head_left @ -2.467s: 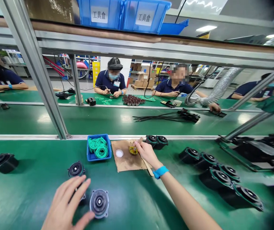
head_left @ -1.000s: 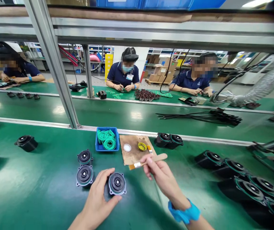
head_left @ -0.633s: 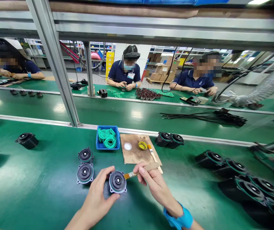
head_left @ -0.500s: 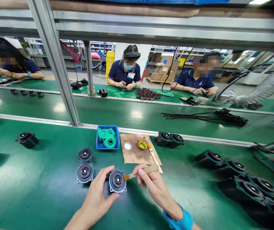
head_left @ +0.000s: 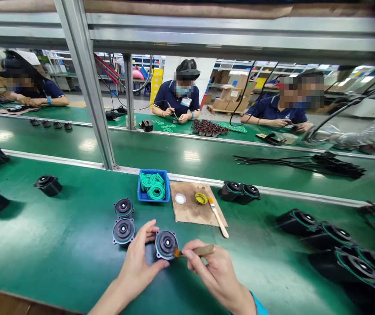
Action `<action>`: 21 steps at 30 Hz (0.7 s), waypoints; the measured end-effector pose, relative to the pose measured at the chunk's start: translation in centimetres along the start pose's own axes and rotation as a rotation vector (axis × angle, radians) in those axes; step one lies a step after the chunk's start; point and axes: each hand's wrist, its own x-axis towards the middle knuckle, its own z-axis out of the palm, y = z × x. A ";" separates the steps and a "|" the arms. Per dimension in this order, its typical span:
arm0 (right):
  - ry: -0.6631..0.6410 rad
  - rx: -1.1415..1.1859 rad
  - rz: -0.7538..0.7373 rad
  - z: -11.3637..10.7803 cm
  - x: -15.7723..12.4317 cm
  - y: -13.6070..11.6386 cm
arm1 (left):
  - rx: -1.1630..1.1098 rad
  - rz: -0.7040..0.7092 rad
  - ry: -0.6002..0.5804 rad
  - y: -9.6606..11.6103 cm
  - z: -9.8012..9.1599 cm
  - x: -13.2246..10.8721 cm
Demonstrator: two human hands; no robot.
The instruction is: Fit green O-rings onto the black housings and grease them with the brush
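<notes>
My left hand (head_left: 139,260) curls around a round black part with a grey rim (head_left: 166,244) and steadies it on the green bench. My right hand (head_left: 211,271) pinches a small wooden-handled brush (head_left: 196,251), whose orange bristle tip touches the part's right rim. Two similar round parts (head_left: 123,230) (head_left: 123,208) lie just left of my left hand.
A blue tray of green rings (head_left: 154,185), a brown mat (head_left: 194,211) with a white lid, a yellow pot (head_left: 201,198) and a second brush (head_left: 218,216) lie ahead. Black housings (head_left: 335,240) crowd the right, others sit at left (head_left: 47,185). Several people work across the belt.
My right hand brought the brush back from the yellow pot to the part's rim. My left hand closed around the part and holds it in place. The view shifted left and down.
</notes>
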 end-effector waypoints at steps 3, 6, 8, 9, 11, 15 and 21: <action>-0.001 -0.016 -0.030 0.4 0.5 -0.3 | -0.014 -0.003 -0.006 -0.2 0.1 -0.2; -0.015 -0.010 -0.043 0.8 1.0 -0.6 | -0.038 0.004 -0.025 -0.2 0.2 -0.2; -0.025 0.011 -0.046 1.2 1.4 -0.8 | -0.052 0.014 -0.030 -0.2 0.3 -0.2; -0.030 0.024 -0.046 1.4 1.7 -0.9 | -0.058 0.015 -0.030 -0.2 0.3 -0.2; -0.035 0.045 -0.044 1.7 2.1 -1.1 | -0.067 0.007 -0.027 -0.2 0.4 -0.2; -0.043 0.037 -0.033 2.4 2.7 -1.1 | -0.071 0.001 -0.008 -0.3 0.5 -0.4; -0.015 -0.129 -0.086 3.9 2.9 -0.7 | -0.077 -0.017 0.028 -0.1 0.6 -0.4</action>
